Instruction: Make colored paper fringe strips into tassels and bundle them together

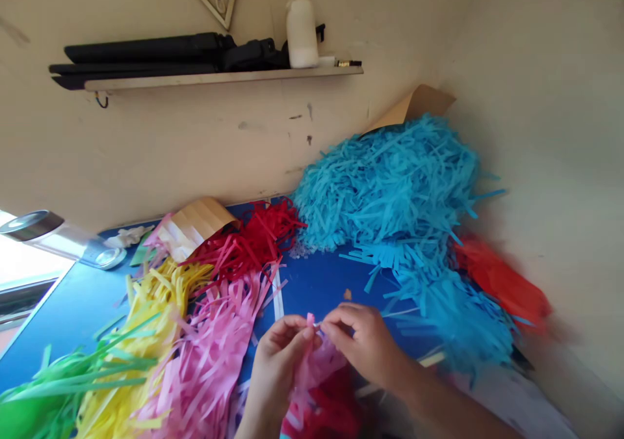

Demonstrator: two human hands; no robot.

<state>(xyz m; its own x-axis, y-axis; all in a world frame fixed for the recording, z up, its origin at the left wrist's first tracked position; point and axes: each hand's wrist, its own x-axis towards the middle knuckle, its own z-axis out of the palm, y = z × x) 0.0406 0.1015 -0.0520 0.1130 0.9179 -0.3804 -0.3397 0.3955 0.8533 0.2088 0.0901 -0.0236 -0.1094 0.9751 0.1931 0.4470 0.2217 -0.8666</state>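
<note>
My left hand (287,354) pinches the gathered top of a pink tissue-paper tassel (311,320), which pokes up between thumb and forefinger. Close beside it, my right hand (363,341) has its thumb and forefinger pressed together at a thin white tie (318,325) by the tassel's top; the tie is too small to make out fully. Pink strips hang below both hands. Dark red tissue paper (334,403) lies under them. Left of my left hand spreads a pile of pink fringed tissue (209,354).
Yellow fringe (141,348), green fringe (53,393) and red shreds (258,237) cover the blue table's left (63,315). A large blue fringe heap (390,185) rises at right, near a red bundle (507,286). A clear jar (73,240) leans at left. A shelf (219,78) holds a white bottle (301,32).
</note>
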